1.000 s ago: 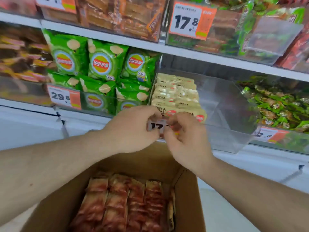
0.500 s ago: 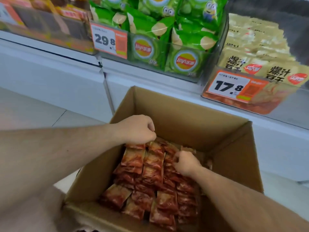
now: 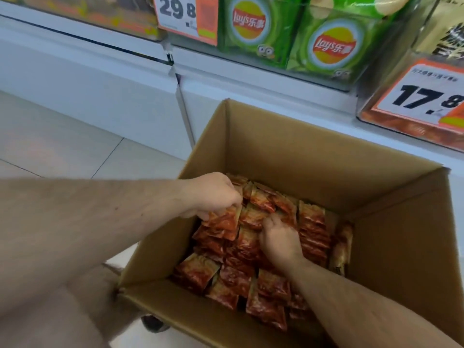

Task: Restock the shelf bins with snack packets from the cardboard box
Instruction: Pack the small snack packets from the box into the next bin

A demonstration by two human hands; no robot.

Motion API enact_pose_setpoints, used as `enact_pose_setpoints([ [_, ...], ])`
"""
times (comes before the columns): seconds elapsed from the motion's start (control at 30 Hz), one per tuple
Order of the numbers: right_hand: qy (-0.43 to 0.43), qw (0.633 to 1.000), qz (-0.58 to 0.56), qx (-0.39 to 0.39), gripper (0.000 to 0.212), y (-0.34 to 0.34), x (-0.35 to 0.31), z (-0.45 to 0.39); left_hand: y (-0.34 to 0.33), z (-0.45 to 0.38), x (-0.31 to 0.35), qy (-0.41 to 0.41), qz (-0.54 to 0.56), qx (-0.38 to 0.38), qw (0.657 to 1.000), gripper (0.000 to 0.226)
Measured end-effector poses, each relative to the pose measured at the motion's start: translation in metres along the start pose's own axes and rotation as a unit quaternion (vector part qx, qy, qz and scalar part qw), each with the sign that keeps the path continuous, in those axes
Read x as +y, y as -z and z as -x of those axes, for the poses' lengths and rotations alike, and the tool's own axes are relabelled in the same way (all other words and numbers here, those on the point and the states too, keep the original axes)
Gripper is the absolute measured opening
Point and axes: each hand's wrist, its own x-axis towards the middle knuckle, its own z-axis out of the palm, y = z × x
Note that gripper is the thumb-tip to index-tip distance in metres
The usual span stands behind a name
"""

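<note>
- Two hands down in the cardboard box [image 3: 288, 146], which sits open-topped just below the shelf front; we judge it parked there so each lift to the bins is short.
- Red snack packets [image 3: 233, 280] fill the box floor in overlapping rows, stood on edge and leaning. That packing leaves only the top seams to grab.
- Left hand [image 3: 213, 194]: fingers curled down onto the top edge of a red packet [image 3: 223, 222] near the box's left wall. Grip narrow, pinching that packet; we cannot tell whether one or several are caught.
- Right hand [image 3: 278, 237]: lies lower, mid-box, fingers bent and dug in among the packets. It looks to be gathering a bunch, but the fingertips are buried, so we cannot tell what it actually holds.
- Pale packet [image 3: 342, 244] stands against the right wall, apart in colour from the red ones; print unreadable.
- Above, a clear bin holds green Lay's crisp bags [image 3: 324, 46], with a 29.8 price tag [image 3: 185, 16] clipped to its front.
- To the right, a bin front carries a 17.8 price tag [image 3: 421, 96], reddish packets [image 3: 391, 123] visible low behind it. We judge this the likely destination, since the colour matches.
- Step in hand: gathering a handful. Nothing has been lifted clear of the box yet.
- Risk, as we read it: slick leaning packets may slip from a loose bunch on the way up.
</note>
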Motion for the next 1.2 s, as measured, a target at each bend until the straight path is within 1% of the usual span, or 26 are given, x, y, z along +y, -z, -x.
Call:
enact_pose_setpoints([
  [0.07,-0.023,0.998,-0.048,0.041,0.02,0.018,-0.002,0.002,-0.001,0.001,-0.005,0.048,0.052,-0.013,0.997,0.02],
  [0.1,-0.03,0.997,-0.055,0.048,0.021,0.027,-0.003,0.002,-0.003,0.002,-0.007,0.071,0.071,-0.023,0.995,0.023],
  [0.17,-0.012,0.998,-0.035,0.053,0.024,0.037,0.002,0.003,-0.005,0.005,-0.011,0.1,0.087,-0.044,0.99,0.033],
  [0.2,-0.008,0.999,-0.016,0.04,0.026,0.039,0.004,0.003,-0.007,0.006,-0.012,0.101,0.09,-0.05,0.99,0.035],
  [0.27,-0.018,1.0,0.013,-0.012,0.031,0.037,0.007,0.004,-0.009,0.009,-0.009,0.089,0.093,-0.052,0.99,0.036],
  [0.37,-0.05,0.996,0.021,-0.073,0.038,0.017,0.006,0.002,-0.01,0.011,-0.006,0.063,0.098,-0.043,0.992,0.039],
  [0.43,-0.055,0.995,0.033,-0.072,0.031,0.005,0.003,-0.002,-0.011,0.011,-0.008,0.057,0.105,-0.039,0.992,0.039],
  [0.5,-0.062,0.997,0.033,-0.041,0.028,0.002,0.001,-0.005,-0.011,0.011,-0.01,0.06,0.116,-0.042,0.991,0.036],
  [0.53,-0.067,0.998,0.008,-0.016,0.026,0.004,-0.001,-0.005,-0.011,0.01,-0.012,0.066,0.122,-0.045,0.989,0.035],
  [0.6,-0.094,0.99,-0.096,0.049,0.017,0.019,-0.007,0.0,-0.009,0.008,-0.016,0.087,0.133,-0.052,0.986,0.038],
  [0.67,-0.134,0.959,-0.224,0.109,0.008,0.041,-0.015,0.011,-0.004,0.005,-0.019,0.134,0.175,-0.072,0.973,0.052],
  [0.73,-0.141,0.93,-0.311,0.137,0.006,0.064,-0.024,0.029,-0.001,0.001,-0.02,0.186,0.231,-0.103,0.949,0.073],
  [0.77,-0.122,0.925,-0.33,0.14,0.005,0.074,-0.03,0.039,0.0,0.0,-0.02,0.199,0.257,-0.116,0.939,0.081],
  [0.8,-0.094,0.925,-0.341,0.141,0.005,0.082,-0.035,0.049,0.0,-0.001,-0.019,0.197,0.279,-0.123,0.932,0.081],
  [0.9,0.029,0.923,-0.355,0.148,0.006,0.097,-0.048,0.072,-0.007,0.0,-0.012,0.146,0.309,-0.114,0.933,0.056],
  [0.97,0.113,0.922,-0.34,0.148,0.007,0.099,-0.049,0.079,-0.011,-0.001,-0.009,0.117,0.291,-0.091,0.945,0.029],
  [1.0,0.132,0.925,-0.329,0.134,0.013,0.098,-0.045,0.077,-0.012,-0.002,-0.008,0.111,0.28,-0.078,0.95,0.021],
  [1.03,0.126,0.933,-0.317,0.113,0.022,0.096,-0.039,0.071,-0.012,-0.003,-0.009,0.105,0.269,-0.059,0.956,0.02],
  [1.07,0.091,0.944,-0.303,0.093,0.031,0.091,-0.031,0.062,-0.012,-0.006,-0.01,0.096,0.258,-0.041,0.961,0.023],
  [1.1,0.032,0.955,-0.284,0.078,0.034,0.086,-0.021,0.05,-0.011,-0.007,-0.011,0.085,0.25,-0.024,0.964,0.026],
  [1.13,-0.036,0.962,-0.259,0.073,0.031,0.079,-0.01,0.035,-0.01,-0.008,-0.011,0.076,0.246,-0.011,0.966,0.027],
  [1.2,-0.159,0.964,-0.203,0.066,0.02,0.066,0.013,0.005,-0.009,-0.012,-0.013,0.066,0.245,0.003,0.967,0.026],
])
